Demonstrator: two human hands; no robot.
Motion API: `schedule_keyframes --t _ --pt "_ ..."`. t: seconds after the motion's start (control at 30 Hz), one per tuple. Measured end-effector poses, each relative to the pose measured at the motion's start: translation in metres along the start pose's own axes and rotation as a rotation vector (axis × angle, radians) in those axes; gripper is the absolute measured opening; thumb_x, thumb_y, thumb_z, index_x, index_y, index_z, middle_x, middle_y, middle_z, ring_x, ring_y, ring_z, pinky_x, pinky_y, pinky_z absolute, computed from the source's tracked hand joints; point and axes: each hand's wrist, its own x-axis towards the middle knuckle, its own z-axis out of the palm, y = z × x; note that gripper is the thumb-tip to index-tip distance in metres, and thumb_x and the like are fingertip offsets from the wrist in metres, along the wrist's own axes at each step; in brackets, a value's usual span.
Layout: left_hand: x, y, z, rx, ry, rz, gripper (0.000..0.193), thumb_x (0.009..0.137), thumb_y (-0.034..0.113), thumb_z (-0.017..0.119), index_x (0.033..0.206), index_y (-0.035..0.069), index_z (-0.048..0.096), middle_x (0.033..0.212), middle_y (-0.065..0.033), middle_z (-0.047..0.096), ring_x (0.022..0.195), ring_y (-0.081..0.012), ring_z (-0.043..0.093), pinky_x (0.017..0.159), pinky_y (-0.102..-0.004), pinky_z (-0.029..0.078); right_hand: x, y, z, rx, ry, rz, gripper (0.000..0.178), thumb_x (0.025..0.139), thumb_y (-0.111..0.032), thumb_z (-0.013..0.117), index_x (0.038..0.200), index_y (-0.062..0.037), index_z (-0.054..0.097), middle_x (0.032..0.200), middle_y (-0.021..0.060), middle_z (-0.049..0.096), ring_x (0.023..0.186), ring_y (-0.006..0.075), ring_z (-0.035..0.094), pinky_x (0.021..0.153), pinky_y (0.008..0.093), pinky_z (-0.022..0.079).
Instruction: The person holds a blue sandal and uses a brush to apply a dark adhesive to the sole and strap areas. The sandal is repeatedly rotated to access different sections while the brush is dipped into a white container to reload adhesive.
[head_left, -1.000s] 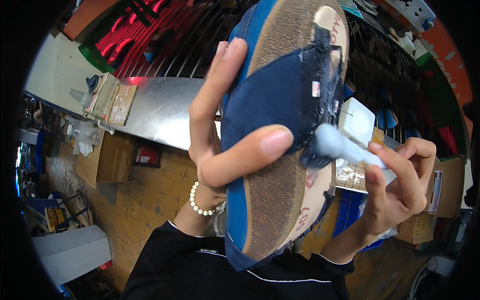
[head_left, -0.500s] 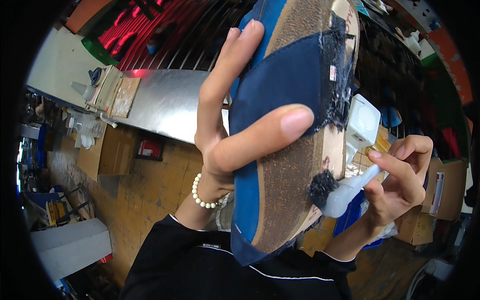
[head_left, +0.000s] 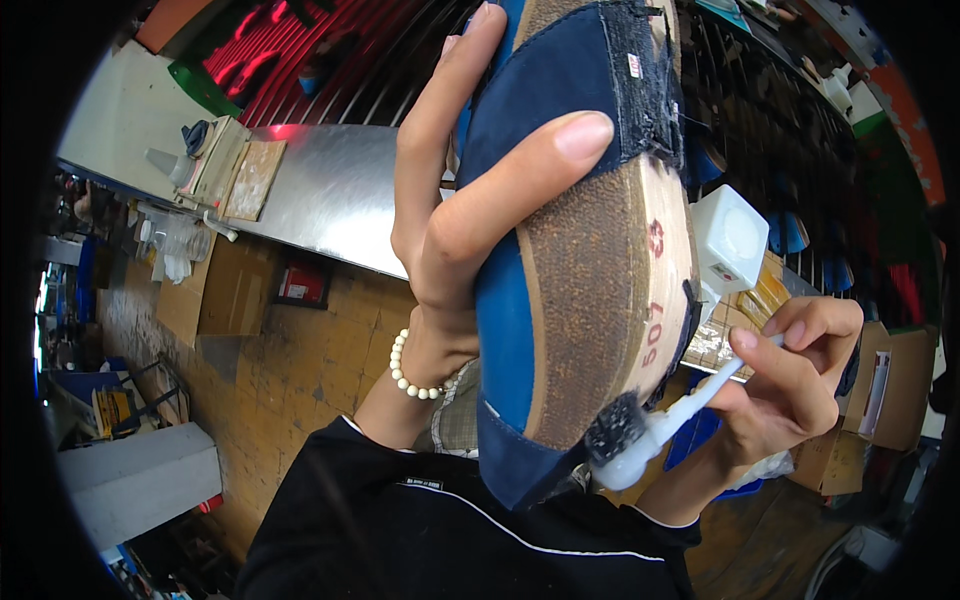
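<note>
A shoe in the making (head_left: 585,300) is held up in front of me, with its underside and side edge showing. It has navy strap parts, a brown grainy face and a pale edge band. My left hand (head_left: 450,215) grips it from the left, thumb across the navy strap and fingers behind. In my right hand (head_left: 790,385) is a whitish brush (head_left: 655,425), pinched by its thin handle. Its black bristles press against the navy piece at the shoe's near end. Cut strap edges by the band look dark and rough.
A steel-topped table (head_left: 330,185) stands ahead on the left, a red-lit rack (head_left: 270,65) behind it. To the right are a white square bottle (head_left: 733,240) and an open cardboard box (head_left: 850,425). Another cardboard box (head_left: 235,290) and a long pale box (head_left: 140,490) are at left.
The brush has slid down and left along the shoe's edge to its near end. The shoe has turned slightly, so more of the pale edge band shows. Both grips are kept.
</note>
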Motion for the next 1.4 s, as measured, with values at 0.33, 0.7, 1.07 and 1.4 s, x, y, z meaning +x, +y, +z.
schedule_keyframes --t 0.33,0.7,1.07,1.4 --pt "-0.004 -0.001 -0.004 -0.100 0.033 -0.010 0.052 0.083 0.014 0.072 0.126 0.013 0.044 0.142 -0.0308 0.035 0.124 -0.0407 0.052 0.095 -0.0424 0.057 0.014 0.009 0.014 -0.118 0.124 0.266 0.035 0.058 -0.018 0.088 0.090 -0.0068 0.078 0.088 0.0018 0.042 0.079 0.0129 0.044 0.068 0.0248 0.038" --pt "-0.013 -0.011 -0.009 0.067 0.130 -0.129 0.055 0.077 0.024 0.078 0.127 0.016 0.056 0.137 -0.0242 0.050 0.129 -0.0380 0.049 0.103 -0.0426 0.049 -0.017 -0.011 0.010 0.021 0.007 0.201 0.050 0.042 -0.037 0.093 0.083 -0.0113 0.080 0.086 0.0002 0.038 0.076 0.0133 0.041 0.063 0.0263 0.031" --pt "-0.009 0.000 -0.013 0.057 0.093 -0.195 0.062 0.069 0.026 0.084 0.126 0.024 0.059 0.140 -0.0248 0.048 0.131 -0.0380 0.047 0.109 -0.0458 0.043 0.005 -0.020 0.009 -0.278 0.034 0.123 0.050 0.042 -0.033 0.093 0.085 -0.0123 0.080 0.087 0.0005 0.038 0.079 0.0145 0.041 0.065 0.0271 0.032" --pt "0.006 0.021 -0.010 0.126 -0.117 -0.309 0.067 0.071 0.026 0.084 0.128 0.013 0.053 0.137 -0.0163 0.050 0.133 -0.0328 0.045 0.108 -0.0403 0.044 0.005 -0.003 0.009 -0.071 -0.006 0.076 0.053 0.043 -0.035 0.093 0.089 -0.0126 0.079 0.092 0.0011 0.038 0.083 0.0146 0.042 0.069 0.0272 0.036"
